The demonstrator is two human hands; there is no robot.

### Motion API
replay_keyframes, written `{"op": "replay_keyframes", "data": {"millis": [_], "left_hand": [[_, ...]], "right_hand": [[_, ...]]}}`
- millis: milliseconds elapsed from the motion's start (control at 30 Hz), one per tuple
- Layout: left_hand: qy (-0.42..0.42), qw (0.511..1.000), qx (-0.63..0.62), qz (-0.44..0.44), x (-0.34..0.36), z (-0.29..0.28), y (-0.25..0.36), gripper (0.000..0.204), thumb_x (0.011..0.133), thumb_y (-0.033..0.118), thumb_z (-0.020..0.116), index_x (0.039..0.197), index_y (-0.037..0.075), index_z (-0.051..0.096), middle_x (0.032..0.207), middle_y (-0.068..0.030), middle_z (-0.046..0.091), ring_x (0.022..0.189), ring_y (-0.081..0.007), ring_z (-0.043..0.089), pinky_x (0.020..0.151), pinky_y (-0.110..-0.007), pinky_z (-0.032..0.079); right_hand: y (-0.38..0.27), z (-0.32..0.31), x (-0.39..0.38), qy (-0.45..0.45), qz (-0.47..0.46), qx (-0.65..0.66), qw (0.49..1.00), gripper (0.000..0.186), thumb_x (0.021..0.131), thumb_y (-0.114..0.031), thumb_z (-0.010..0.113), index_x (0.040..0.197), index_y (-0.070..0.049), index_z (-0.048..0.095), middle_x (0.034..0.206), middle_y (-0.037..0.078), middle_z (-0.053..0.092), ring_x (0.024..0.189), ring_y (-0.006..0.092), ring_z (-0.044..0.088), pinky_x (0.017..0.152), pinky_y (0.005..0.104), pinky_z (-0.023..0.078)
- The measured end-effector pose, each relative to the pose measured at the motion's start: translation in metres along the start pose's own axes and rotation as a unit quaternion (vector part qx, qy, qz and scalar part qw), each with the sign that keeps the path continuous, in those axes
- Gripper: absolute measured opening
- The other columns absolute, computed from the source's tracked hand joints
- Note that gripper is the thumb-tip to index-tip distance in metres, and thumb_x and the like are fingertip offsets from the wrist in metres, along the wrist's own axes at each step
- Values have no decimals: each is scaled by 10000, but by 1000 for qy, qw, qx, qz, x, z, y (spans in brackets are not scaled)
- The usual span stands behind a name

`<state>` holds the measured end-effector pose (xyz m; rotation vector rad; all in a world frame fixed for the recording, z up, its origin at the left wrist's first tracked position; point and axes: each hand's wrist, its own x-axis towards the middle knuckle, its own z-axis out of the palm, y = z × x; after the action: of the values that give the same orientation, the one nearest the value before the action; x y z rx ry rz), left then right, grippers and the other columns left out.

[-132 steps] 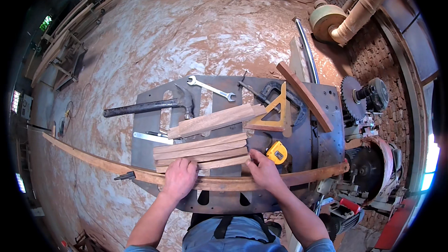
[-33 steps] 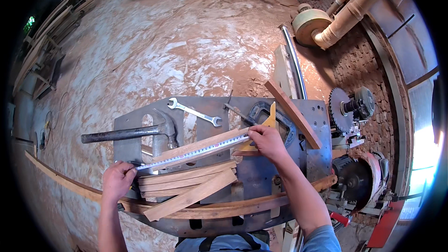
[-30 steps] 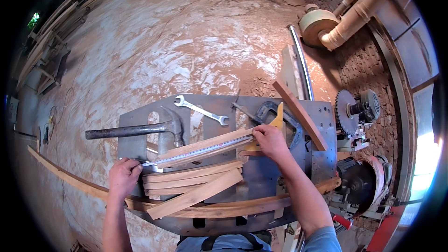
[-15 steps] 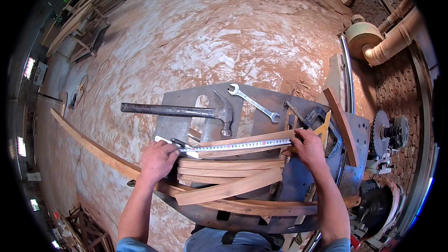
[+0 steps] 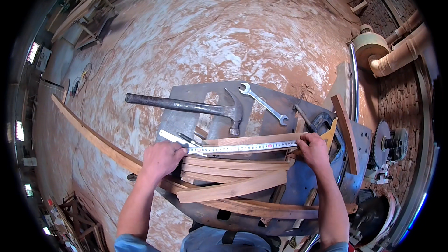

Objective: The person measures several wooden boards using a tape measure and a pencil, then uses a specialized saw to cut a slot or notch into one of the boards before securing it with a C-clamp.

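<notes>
A white tape measure blade (image 5: 238, 148) is stretched between my two hands, along the near edge of a slim, slightly curved wooden strip (image 5: 252, 138). My left hand (image 5: 163, 157) pinches the blade's left end, beside a white flat strip (image 5: 171, 136) and a dark pen-like thing (image 5: 187, 138). At the other end, the fingers of my right hand (image 5: 312, 149) are closed on the blade, near a yellow triangular tool (image 5: 330, 136). Closer to me lie several stacked curved strips (image 5: 233, 169), with another strip (image 5: 233, 188) slanting across in front.
On the metal table (image 5: 186, 93) lie a claw hammer (image 5: 186, 106), an open-ended wrench (image 5: 264, 104) and a clamp (image 5: 322, 123). A long curved beam (image 5: 93, 137) juts past the left edge. A toothed saw blade (image 5: 381, 143) stands at right.
The whole scene has shifted slightly right in view. Both hands still grip the tape, which now runs a little closer to the strip's near edge.
</notes>
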<state>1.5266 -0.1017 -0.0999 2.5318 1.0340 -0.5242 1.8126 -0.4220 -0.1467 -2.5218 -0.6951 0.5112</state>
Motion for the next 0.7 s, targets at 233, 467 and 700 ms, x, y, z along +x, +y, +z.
{"op": "replay_keyframes", "data": {"millis": [233,467,700], "left_hand": [[-37,998,21,-38,0,-14,10,334,911,443,615,899,158,789,848,-129,734,843,-350,702,766,-481,546],[-84,995,39,-43,3,-21,12,387,949,458,552,973,149,784,913,-148,743,904,-341,711,812,-472,547],[-101,993,43,-43,5,-27,16,382,943,446,543,974,152,786,940,-152,745,920,-347,709,824,-465,548]], "right_hand": [[1,2,3,4,-3,16,1000,208,860,-200,702,921,-3,725,846,189,652,837,362,650,785,436,513],[-1,2,2,7,-2,26,1000,200,851,-179,709,902,14,716,831,183,647,822,346,647,774,422,511],[2,2,1,10,-4,38,999,195,849,-165,715,904,21,714,831,182,640,817,340,639,774,412,508]]}}
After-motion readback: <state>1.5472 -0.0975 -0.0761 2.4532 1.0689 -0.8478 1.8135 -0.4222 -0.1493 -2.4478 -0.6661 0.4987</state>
